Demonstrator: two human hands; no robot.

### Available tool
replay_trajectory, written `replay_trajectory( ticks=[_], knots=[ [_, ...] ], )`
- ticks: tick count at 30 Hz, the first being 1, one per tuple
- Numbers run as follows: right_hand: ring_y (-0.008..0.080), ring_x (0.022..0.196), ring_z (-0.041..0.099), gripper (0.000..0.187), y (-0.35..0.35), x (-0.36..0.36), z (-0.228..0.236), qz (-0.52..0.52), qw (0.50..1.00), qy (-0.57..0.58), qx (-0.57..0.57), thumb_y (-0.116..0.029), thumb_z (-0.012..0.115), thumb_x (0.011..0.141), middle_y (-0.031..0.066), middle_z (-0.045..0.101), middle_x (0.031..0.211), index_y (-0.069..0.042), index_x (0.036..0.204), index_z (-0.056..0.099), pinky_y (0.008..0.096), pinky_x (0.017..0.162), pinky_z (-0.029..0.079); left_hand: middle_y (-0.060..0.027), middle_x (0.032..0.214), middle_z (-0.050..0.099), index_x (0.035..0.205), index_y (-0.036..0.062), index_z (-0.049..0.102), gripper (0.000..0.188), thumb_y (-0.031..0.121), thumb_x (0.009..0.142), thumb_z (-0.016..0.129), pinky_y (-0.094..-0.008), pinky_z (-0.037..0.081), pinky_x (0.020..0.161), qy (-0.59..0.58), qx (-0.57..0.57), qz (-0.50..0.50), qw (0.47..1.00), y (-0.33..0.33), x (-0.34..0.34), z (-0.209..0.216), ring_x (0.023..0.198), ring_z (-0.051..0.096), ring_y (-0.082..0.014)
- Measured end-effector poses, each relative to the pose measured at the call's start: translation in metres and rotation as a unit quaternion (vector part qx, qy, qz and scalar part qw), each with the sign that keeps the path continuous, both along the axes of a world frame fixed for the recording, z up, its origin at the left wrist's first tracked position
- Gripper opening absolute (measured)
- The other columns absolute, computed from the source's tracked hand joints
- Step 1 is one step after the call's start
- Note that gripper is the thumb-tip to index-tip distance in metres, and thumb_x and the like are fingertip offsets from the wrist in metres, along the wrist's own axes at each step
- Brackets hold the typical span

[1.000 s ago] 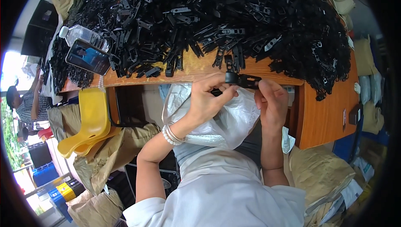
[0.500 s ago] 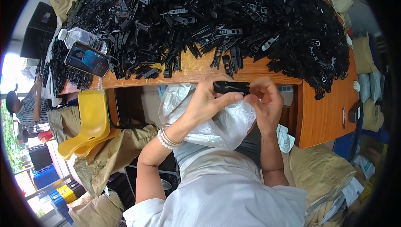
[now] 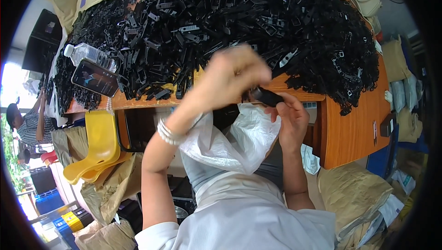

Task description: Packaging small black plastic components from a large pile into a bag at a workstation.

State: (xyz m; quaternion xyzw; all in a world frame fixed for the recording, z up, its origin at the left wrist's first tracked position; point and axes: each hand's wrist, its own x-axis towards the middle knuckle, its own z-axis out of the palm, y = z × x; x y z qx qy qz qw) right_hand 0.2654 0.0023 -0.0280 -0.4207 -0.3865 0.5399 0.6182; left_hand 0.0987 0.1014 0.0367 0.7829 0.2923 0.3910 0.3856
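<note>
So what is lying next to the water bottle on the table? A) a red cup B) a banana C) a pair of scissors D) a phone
D: a dark phone with a lit screen lies flat right beside the clear water bottle, at the left edge of the heap of black plastic parts on the wooden table.

A phone [image 3: 94,78] lies at the left end of my table, its dark screen lit with a dim picture, tilted against a clear plastic water bottle [image 3: 87,54] with a white cap. A thin white plastic bag [image 3: 230,135] hangs open in my lap below the table edge. Brown paper sacks [image 3: 354,194] slump on the floor to my right (more tan ones lie at my left). A small dark label [image 3: 374,127] sits on the table's orange side panel.
</note>
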Motion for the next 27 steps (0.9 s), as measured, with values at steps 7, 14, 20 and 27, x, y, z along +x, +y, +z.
replay_trajectory(
  ticks=[7, 14, 20, 27],
  knots=[
    [0.0142, 0.064, 0.06, 0.023, -0.01, 0.003, -0.004, 0.005, 0.999, -0.036, -0.008, -0.01, 0.058, 0.086, 0.0123, 0.063, 0.079, 0.005, 0.103, 0.057, 0.0216, 0.05, 0.041, -0.0096, 0.084, 0.057, 0.096, 0.0072, 0.067, 0.023, 0.0, 0.076, 0.059, -0.0312, 0.049, 0.068, 0.207, 0.334, 0.13, 0.91, 0.132, 0.044, 0.001, 0.076, 0.059, -0.0234],
    [0.014, 0.063, 0.059, 0.023, -0.011, 0.011, -0.009, 0.022, 0.998, -0.027, -0.046, -0.007, 0.058, 0.085, 0.0131, 0.063, 0.078, 0.006, 0.104, 0.056, 0.0213, 0.051, 0.042, -0.0097, 0.089, 0.059, 0.1, 0.005, 0.063, 0.029, 0.0, 0.072, 0.062, -0.032, 0.053, 0.073, 0.305, 0.423, 0.09, 0.848, 0.15, 0.06, 0.0, 0.083, 0.063, -0.0225],
    [0.0155, 0.066, 0.061, 0.024, -0.004, 0.011, -0.017, -0.004, 0.998, -0.02, -0.052, -0.006, 0.057, 0.085, 0.0141, 0.063, 0.081, 0.006, 0.106, 0.056, 0.0231, 0.053, 0.045, -0.0119, 0.083, 0.063, 0.102, -0.0041, 0.056, 0.024, -0.004, 0.077, 0.058, -0.0282, 0.054, 0.069, -0.045, 0.046, 0.182, 0.981, 0.106, 0.035, 0.019, 0.076, 0.066, -0.0194],
    [0.0197, 0.071, 0.064, 0.023, 0.004, 0.009, 0.021, -0.007, 1.0, -0.018, 0.023, 0.0, 0.056, 0.083, 0.0154, 0.063, 0.082, 0.008, 0.104, 0.056, 0.0276, 0.061, 0.052, -0.0209, 0.1, 0.061, 0.12, -0.0065, 0.046, 0.042, -0.01, 0.078, 0.046, -0.028, 0.051, 0.073, -0.003, -0.209, -0.042, 0.977, -0.02, -0.013, -0.012, 0.083, 0.065, -0.0182]
  ],
)
